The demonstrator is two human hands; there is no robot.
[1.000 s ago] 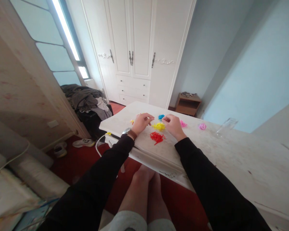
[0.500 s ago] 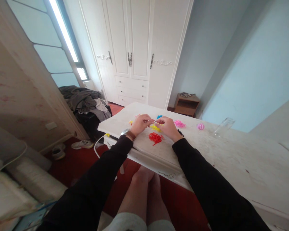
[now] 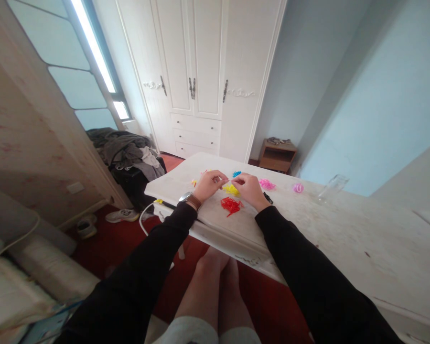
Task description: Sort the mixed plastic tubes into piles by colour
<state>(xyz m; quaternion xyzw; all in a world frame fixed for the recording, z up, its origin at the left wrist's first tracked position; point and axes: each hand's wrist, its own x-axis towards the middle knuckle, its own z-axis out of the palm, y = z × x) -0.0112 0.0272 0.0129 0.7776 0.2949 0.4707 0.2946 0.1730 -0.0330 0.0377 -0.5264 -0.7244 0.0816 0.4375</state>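
Both my hands are pinched, fingertips close together above the table. My left hand (image 3: 209, 185) wears a wristwatch (image 3: 190, 199) at the wrist. My right hand (image 3: 249, 188) faces it from the other side. Whatever sits between the fingertips is too small to make out. Below the fingers lies a pile of small yellow pieces (image 3: 232, 190), and nearer to me is a pile of thin red pieces (image 3: 231, 206). A small blue pile (image 3: 237, 174) lies behind my hands. Pink pieces (image 3: 267, 184) and a few black pieces (image 3: 268, 197) lie beside my right hand.
A pink-and-white round thing (image 3: 297, 188) and a clear glass (image 3: 334, 188), seemingly tilted, are on the right of the white table (image 3: 344, 229). A white cable (image 3: 143, 220) hangs at the table's left edge. Clothes (image 3: 125, 148) are heaped at the left, before a white wardrobe (image 3: 208, 57).
My fingertips have moved slightly apart, the left hand shifting a little to the left. Both hands remain pinched over the yellow pile.
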